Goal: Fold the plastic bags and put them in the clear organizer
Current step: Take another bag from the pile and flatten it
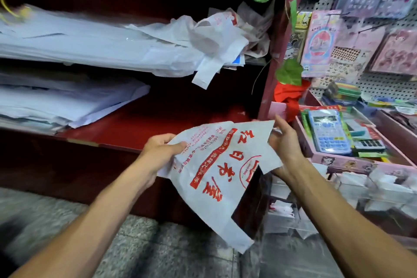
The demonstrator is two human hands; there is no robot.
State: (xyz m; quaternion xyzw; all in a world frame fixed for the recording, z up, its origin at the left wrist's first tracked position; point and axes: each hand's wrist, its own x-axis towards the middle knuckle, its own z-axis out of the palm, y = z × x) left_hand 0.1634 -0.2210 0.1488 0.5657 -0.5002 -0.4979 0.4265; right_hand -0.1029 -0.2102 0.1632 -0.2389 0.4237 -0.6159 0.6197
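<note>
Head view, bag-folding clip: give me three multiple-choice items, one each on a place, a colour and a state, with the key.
1. Where is the heap of loose plastic bags?
A. on the floor
B. on the upper shelf
C. in the pink tray

2. What colour is the print on the held bag?
A. blue
B. green
C. red

3. How is the held bag kept up?
A. gripped by both hands
B. lying on a shelf
C. hanging from a hook

Key: 1 B, the heap lies at the shelf's right end. 2 C, red characters on white. 3 A, the left hand and the right hand each grip an edge.
</note>
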